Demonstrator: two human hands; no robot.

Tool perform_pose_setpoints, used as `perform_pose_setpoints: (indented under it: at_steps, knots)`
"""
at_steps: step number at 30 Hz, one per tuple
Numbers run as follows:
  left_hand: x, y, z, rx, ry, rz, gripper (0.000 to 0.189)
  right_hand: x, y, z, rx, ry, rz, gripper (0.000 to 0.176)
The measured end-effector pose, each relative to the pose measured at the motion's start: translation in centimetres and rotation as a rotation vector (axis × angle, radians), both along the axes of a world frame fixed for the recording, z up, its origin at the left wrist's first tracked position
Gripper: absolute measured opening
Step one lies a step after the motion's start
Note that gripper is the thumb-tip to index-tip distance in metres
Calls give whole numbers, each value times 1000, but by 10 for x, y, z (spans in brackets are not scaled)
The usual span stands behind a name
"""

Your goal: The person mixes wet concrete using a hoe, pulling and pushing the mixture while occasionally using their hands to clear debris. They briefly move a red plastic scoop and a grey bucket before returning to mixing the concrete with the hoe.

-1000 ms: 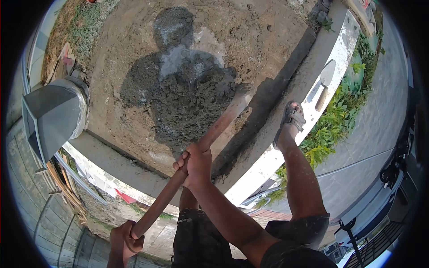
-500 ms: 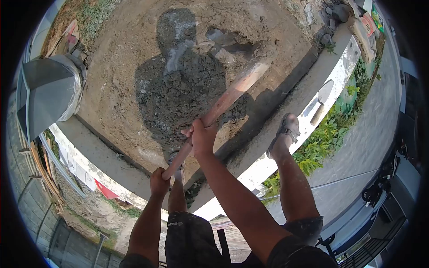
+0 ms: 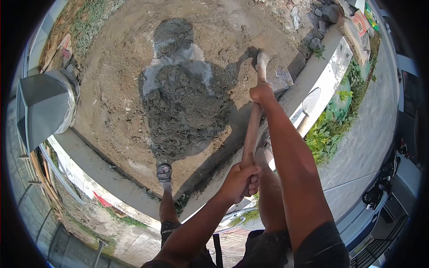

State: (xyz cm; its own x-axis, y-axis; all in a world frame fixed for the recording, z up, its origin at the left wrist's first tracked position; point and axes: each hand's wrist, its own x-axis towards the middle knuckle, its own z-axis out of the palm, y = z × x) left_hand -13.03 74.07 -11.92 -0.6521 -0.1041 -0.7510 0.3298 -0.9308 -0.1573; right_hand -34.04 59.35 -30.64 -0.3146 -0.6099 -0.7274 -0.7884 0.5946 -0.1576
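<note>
A hoe with a long wooden handle (image 3: 253, 134) slants up and away from me, its greyish blade (image 3: 282, 79) low over the right edge of the mixing area. Near the handle's top end my right hand (image 3: 262, 94) is wrapped round the wood. My left hand (image 3: 241, 179) grips the butt end, close to my right leg. Left of the hoe lies a heap of damp grey mortar mix (image 3: 183, 111), largely under my shadow. Pale dry powder (image 3: 199, 64) shows along its far side.
A low white-topped wall (image 3: 328, 73) borders the mix on the right, with a trowel (image 3: 311, 102) on it. Cement bags (image 3: 355, 35) sit at the far right. A grey metal bin (image 3: 44, 105) stands left. My sandalled foot (image 3: 164, 172) is at the heap's near edge.
The hoe has swung right and turned more upright, its blade leaving the far side of the heap. My right hand has moved up the handle; my left hand has moved right.
</note>
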Motion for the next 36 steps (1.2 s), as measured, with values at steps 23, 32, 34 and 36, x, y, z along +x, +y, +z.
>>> perform_pose_setpoints:
  at_steps: [23,32,34,36]
  knots:
    - [268,-17,84,87,147,131,20,286,-13,127,-206,-531,-875,53]
    - [202,-16,22,-16,338,96,18,191,-26,122,-303,-436,-852,50]
    - [165,-33,-19,-79,359,132,19,160,-51,85,-525,-399,-822,45]
    - [125,-56,-41,-115,304,140,20,141,-75,85,-472,-429,-833,41]
